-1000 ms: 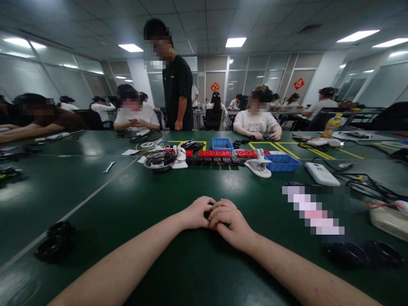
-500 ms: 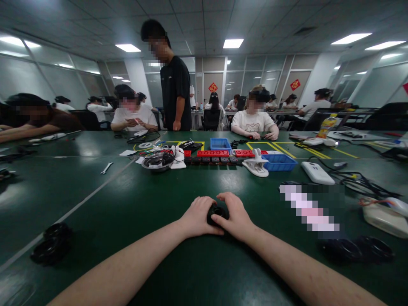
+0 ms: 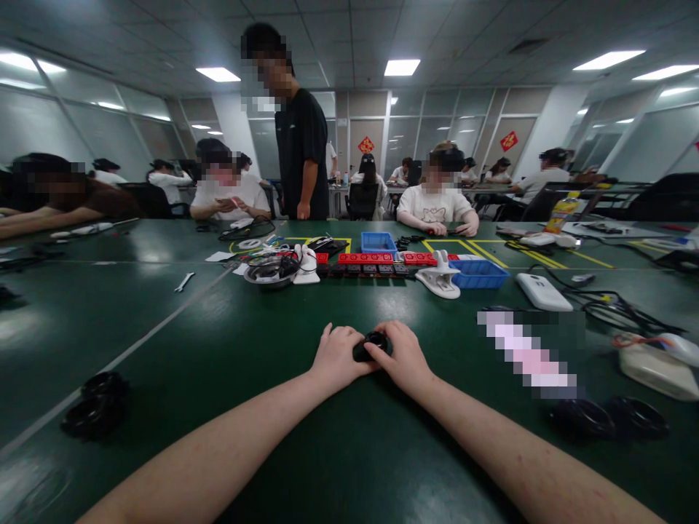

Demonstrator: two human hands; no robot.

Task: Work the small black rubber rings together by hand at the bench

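Left hand [image 3: 338, 356] and right hand [image 3: 403, 353] share a grip around a black ring [image 3: 376, 338], at the wearer's twelve o'clock over a green surface [image 3: 262, 327]; paired rings [image 3: 92, 416] lie at ten o'clock, another pair [image 3: 585, 420] at two.

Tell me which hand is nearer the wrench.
Left. The left hand is lower in view, right of the wrench; the right hand is farther right, on the right side of the black ring.
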